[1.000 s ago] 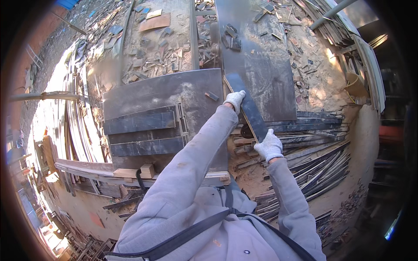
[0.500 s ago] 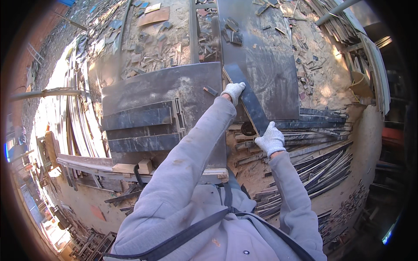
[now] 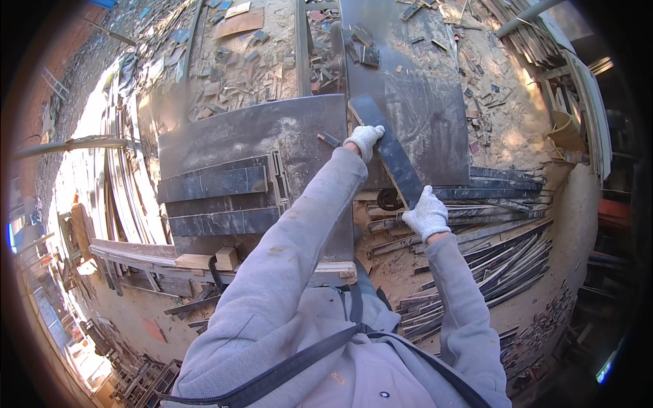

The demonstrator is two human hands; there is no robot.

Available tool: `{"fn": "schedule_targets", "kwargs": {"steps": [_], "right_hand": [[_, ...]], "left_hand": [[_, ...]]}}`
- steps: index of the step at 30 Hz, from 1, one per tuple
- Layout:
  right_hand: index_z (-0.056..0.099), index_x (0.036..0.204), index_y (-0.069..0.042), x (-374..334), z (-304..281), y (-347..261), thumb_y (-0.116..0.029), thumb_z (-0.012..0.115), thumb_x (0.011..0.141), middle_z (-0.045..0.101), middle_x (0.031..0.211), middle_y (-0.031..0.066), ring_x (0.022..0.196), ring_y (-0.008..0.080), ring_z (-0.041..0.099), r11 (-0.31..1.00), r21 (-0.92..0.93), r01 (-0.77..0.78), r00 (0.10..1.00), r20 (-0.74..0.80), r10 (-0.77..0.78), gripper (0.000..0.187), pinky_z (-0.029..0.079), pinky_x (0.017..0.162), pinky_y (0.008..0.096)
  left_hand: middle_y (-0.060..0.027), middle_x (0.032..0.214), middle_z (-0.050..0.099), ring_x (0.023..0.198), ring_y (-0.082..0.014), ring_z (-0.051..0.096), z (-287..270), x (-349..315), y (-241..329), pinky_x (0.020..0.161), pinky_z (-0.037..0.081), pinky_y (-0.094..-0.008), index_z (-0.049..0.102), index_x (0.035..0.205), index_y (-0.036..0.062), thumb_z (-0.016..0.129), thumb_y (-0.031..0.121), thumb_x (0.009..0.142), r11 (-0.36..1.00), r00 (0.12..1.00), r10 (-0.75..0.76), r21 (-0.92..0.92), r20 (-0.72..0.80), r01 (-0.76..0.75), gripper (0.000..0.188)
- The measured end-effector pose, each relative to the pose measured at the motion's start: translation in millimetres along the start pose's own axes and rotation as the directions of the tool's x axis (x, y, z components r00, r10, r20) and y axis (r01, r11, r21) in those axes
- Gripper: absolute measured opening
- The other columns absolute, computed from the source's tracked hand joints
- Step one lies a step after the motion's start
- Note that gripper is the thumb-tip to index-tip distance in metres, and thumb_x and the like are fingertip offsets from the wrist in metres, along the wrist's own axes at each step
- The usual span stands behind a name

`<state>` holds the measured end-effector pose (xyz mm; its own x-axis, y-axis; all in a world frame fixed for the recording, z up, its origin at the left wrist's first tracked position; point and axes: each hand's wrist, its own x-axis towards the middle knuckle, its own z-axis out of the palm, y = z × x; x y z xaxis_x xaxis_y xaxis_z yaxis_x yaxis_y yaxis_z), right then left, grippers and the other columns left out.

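Observation:
A dark, smooth-faced board strip lies at a slant over the gap between two dark work surfaces. Its far end rests at the edge of the right-hand panel and its near end juts toward me. My left hand, in a pale knit glove, is closed on the strip's left edge near the far end. At the near end, my right hand, gloved alike, grips the corner. On the left work surface lie stacked dark strips and a small offcut.
The right work panel carries dust and a few offcuts. Long dark strips are piled at my right, below the panel. Wood blocks sit on the left table's near edge. Scraps litter the sandy ground beyond.
The strip's near end and my right hand have shifted slightly to the right. My left hand has barely moved and keeps its hold.

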<state>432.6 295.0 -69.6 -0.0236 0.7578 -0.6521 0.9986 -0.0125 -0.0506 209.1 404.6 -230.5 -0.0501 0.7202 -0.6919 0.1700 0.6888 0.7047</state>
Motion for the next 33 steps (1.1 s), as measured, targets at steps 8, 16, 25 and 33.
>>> {"fn": "schedule_targets", "kwargs": {"steps": [8, 16, 25, 33], "right_hand": [[0.044, 0.136, 0.003, 3.5, -7.0, -8.3, -0.031, 0.08, 0.074, 0.068, 0.12, 0.0276, 0.112, 0.0426, 0.069, 1.0, 0.01, -0.014, 1.0, 0.017, 0.014, 0.079, 0.056, 0.097, 0.0486], [0.043, 0.138, 0.005, 10.0, -19.3, -19.0, -0.03, 0.081, 0.075, 0.068, 0.122, 0.0294, 0.114, 0.0423, 0.069, 0.999, 0.035, -0.035, 0.998, 0.057, 0.033, 0.081, 0.056, 0.099, 0.0477], [0.044, 0.135, 0.006, 18.0, -17.5, -18.0, -0.031, 0.081, 0.073, 0.07, 0.115, 0.0309, 0.11, 0.0444, 0.07, 0.998, 0.066, -0.011, 1.0, 0.005, 0.011, 0.081, 0.056, 0.096, 0.048], [0.046, 0.133, 0.007, 8.9, -8.7, -7.9, -0.037, 0.085, 0.069, 0.072, 0.108, 0.0311, 0.105, 0.0463, 0.071, 0.98, 0.195, 0.037, 0.999, 0.002, -0.038, 0.087, 0.056, 0.093, 0.0491]], "left_hand": [[-0.0213, 0.123, 0.072, 0.118, -0.039, 0.068, -8.5, -18.1, 29.1, 0.092, 0.056, -0.0461, 0.067, 0.132, 0.0067, 0.055, 0.039, 0.106, 0.996, 0.999, -0.051, 0.079, -0.007, 0.052, 0.043], [-0.0182, 0.11, 0.075, 0.103, -0.0343, 0.073, -17.7, 3.3, 20.5, 0.086, 0.057, -0.0466, 0.069, 0.12, 0.0049, 0.056, 0.027, 0.102, 0.851, 0.977, 0.21, 0.483, 0.046, -0.206, 0.031], [-0.0172, 0.1, 0.076, 0.094, -0.0308, 0.074, -24.3, 1.8, 35.4, 0.081, 0.053, -0.0445, 0.074, 0.112, -0.0003, 0.055, 0.052, 0.104, 0.814, 0.974, 0.225, 0.544, 0.027, -0.203, 0.056], [-0.0165, 0.091, 0.075, 0.094, -0.028, 0.075, -12.7, -20.8, 46.3, 0.083, 0.057, -0.0419, 0.067, 0.113, 0.0007, 0.06, 0.043, 0.103, 0.852, 0.959, 0.273, 0.482, -0.081, -0.203, 0.044]]}}
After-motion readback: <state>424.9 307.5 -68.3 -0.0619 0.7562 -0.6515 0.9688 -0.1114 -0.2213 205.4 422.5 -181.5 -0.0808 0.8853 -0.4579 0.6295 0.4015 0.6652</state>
